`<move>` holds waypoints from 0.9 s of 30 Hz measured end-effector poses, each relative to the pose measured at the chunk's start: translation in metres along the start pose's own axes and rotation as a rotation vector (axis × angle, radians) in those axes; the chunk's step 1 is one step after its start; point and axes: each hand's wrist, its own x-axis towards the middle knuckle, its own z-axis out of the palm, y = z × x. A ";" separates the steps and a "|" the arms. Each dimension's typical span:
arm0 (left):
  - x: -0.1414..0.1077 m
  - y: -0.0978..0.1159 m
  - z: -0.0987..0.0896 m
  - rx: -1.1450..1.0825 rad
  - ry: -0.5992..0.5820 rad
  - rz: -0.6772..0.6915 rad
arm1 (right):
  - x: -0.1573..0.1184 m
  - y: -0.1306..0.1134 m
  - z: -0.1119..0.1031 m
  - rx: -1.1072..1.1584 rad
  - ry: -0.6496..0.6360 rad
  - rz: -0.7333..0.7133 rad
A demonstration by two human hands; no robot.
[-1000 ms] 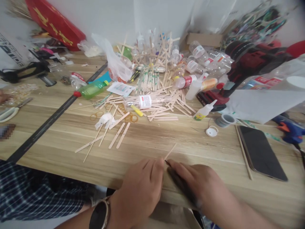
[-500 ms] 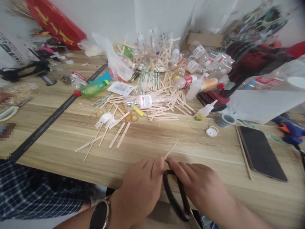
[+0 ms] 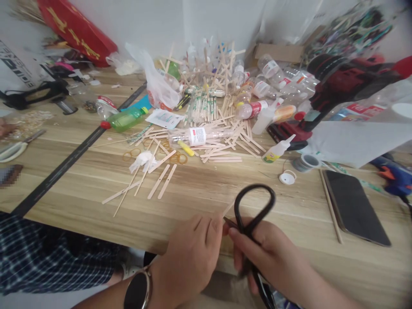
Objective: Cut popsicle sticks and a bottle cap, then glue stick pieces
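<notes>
Near the table's front edge, my left hand [image 3: 193,251] is closed around a thin wooden craft stick [image 3: 228,208]. The stick's far end sticks out beyond my fingers, and the rest is hidden. My right hand [image 3: 277,255] grips a pair of black-handled scissors [image 3: 248,229]. One handle loop stands up above the hand, the other hangs below it. A pointed blade tip reaches the stick beside my left fingers; whether it touches the stick I cannot tell. Two craft sticks [image 3: 166,182] with dark spots lie side by side on the table ahead.
Loose craft sticks [image 3: 225,159], a clear bottle [image 3: 197,136] and a green bottle [image 3: 128,119] lie farther back. At right are a glue bottle [image 3: 278,149], a red power drill [image 3: 344,86] and a phone [image 3: 355,208]. Another person's plaid clothing [image 3: 58,257] shows at left.
My right hand has turned over, swinging the scissors' handle loop up above the table edge. My left hand stays almost in place on the stick.
</notes>
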 end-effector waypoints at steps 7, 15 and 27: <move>0.003 0.000 -0.003 -0.003 0.029 -0.014 | -0.001 0.001 -0.004 -0.230 0.231 -0.272; 0.003 0.001 -0.004 -0.062 0.077 -0.052 | -0.003 -0.011 -0.001 0.346 -0.085 0.168; 0.010 0.000 -0.016 -0.144 0.038 -0.118 | -0.004 0.008 -0.010 -0.918 0.506 -0.746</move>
